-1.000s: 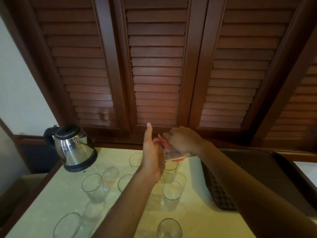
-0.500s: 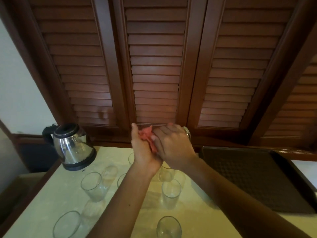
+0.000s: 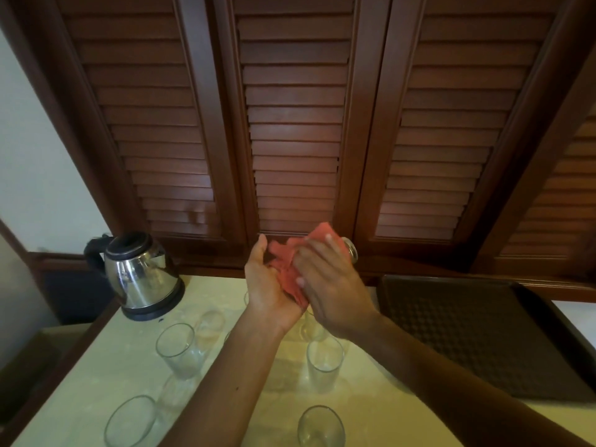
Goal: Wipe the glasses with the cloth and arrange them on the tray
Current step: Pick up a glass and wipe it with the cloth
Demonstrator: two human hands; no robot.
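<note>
Above the table I hold a clear glass [image 3: 351, 253] wrapped in a pink cloth [image 3: 287, 274]; only its end shows past my fingers. My right hand [image 3: 329, 288] grips the glass through the cloth from the right. My left hand [image 3: 266, 285] cups the cloth from the left, fingers pointing up. Several empty glasses stand on the cream table below, among them one at the left [image 3: 177, 350], one in the middle [image 3: 324, 362] and one at the near edge [image 3: 321, 427]. The dark brown tray [image 3: 483, 333] lies to the right with nothing on it.
A steel kettle [image 3: 142, 279] stands at the table's back left corner. Brown louvred doors [image 3: 290, 140] rise right behind the table. The cream table [image 3: 96, 391] has a dark wooden edge on its left. My forearms hide some glasses.
Both hands have lifted a little and drawn together. The cloth now covers more of the glass, and the glass has turned so that its end points right.
</note>
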